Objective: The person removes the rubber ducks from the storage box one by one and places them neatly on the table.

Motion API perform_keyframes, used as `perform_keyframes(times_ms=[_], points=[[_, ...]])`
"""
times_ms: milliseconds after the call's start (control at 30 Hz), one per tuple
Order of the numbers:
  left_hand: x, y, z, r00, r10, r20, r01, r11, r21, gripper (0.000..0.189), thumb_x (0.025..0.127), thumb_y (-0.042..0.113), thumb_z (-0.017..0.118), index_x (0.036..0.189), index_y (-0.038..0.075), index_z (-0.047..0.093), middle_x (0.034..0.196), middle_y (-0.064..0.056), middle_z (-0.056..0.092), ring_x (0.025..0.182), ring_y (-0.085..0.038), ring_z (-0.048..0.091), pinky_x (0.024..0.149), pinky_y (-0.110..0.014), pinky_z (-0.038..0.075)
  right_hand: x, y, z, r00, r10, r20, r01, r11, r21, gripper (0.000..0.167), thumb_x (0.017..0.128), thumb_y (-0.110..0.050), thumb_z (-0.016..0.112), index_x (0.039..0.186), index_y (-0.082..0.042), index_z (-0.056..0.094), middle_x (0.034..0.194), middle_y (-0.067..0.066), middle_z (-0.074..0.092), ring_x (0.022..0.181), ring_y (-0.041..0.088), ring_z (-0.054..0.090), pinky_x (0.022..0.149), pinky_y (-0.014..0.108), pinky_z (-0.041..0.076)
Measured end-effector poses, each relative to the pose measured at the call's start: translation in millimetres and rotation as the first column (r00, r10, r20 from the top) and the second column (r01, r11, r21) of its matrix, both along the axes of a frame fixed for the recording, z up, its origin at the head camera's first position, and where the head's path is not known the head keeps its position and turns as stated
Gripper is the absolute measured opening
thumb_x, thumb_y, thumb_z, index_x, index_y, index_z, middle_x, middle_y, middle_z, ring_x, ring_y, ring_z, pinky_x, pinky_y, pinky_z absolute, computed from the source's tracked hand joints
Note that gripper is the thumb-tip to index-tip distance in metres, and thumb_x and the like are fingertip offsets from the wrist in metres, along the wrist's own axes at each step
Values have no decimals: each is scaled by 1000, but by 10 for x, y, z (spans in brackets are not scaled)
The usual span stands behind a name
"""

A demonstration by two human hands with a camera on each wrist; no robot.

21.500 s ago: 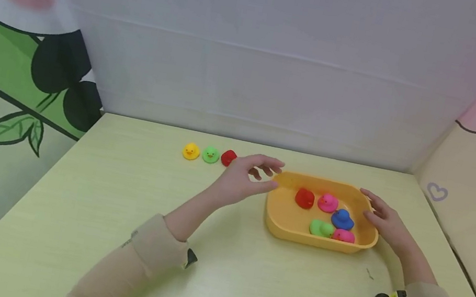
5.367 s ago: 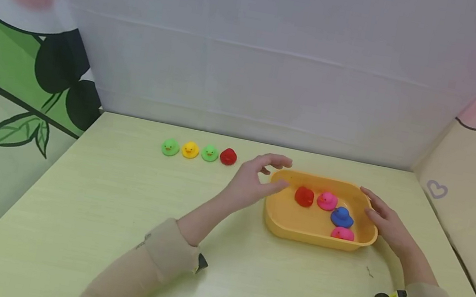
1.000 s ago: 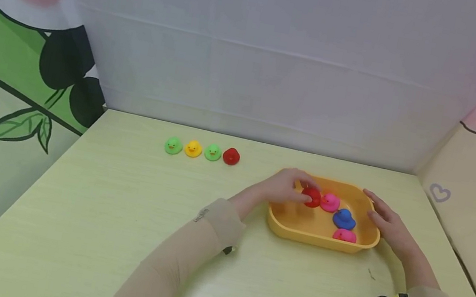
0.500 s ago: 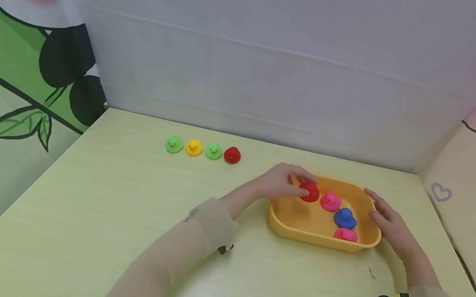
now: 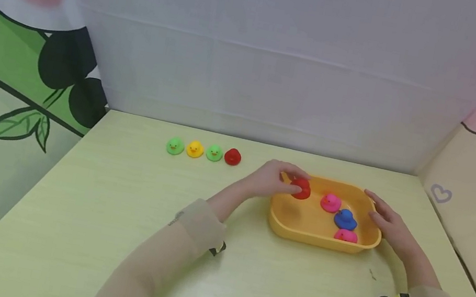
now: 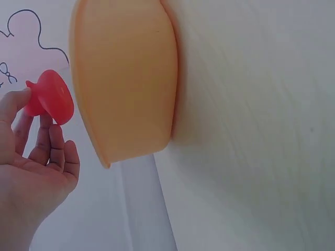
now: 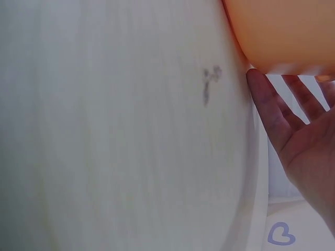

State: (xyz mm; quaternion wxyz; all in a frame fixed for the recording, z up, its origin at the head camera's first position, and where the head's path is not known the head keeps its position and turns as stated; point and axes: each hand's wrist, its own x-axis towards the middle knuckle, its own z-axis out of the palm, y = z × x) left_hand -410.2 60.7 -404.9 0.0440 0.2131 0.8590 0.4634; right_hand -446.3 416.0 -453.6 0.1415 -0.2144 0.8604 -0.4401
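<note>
Going by how the ducks were split up, this looked roughly half done. Four toys sat in a neat row on the table (image 5: 62,224), left of centre in the head view: a green duck (image 5: 175,146), a yellow duck (image 5: 195,149), another green duck (image 5: 214,153) and a red toy (image 5: 233,156) whose face was too small to make out. Number five, a red duck (image 5: 302,189), was in the left hand (image 5: 267,179), pinched between thumb and fingers over the left end of the orange tray (image 5: 308,239), right of centre. It seemed to be up off the tray floor, with a shadow under it, but wasn't in the row yet. The left wrist view had the other fingers loosely bent, not really doing much. Three ducks were left inside: a pink duck (image 5: 331,203), a blue duck (image 5: 345,219) below and right of it, and a second pink duck (image 5: 346,235) by the near wall. The right hand (image 5: 392,224) wasn't carrying anything, just resting mostly straight fingers against the tray's right end, probably to steady it.
</note>
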Motion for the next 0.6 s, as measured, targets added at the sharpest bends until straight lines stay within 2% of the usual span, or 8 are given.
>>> perform_keyframes(times_ms=[100,333,600], points=[[29,-41,26,1000,-2,1,2,1000,10,35,86,24,69,121,20,65,101,14,63,95,-10,55,76,-24,49,-5,-2,-5,1000,-2,0,2,1000,1,57,102,-30,38,152,-20,14,154,24,13,133,54,22,93,66,38],[114,-157,100,1000,-7,-19,8,999,32,31,85,24,70,116,27,67,101,14,64,95,-8,55,78,-25,47,-12,-9,4,1000,-6,17,6,1000,-5,57,102,-30,39,152,-20,14,155,23,11,134,55,18,93,67,34],[239,-307,241,998,-37,-50,38,999,27,32,86,23,70,118,23,67,104,13,65,97,-7,55,83,-27,45,0,0,10,1000,-4,23,4,1000,-15,57,102,-30,40,152,-20,14,155,23,11,134,55,18,93,67,34]])
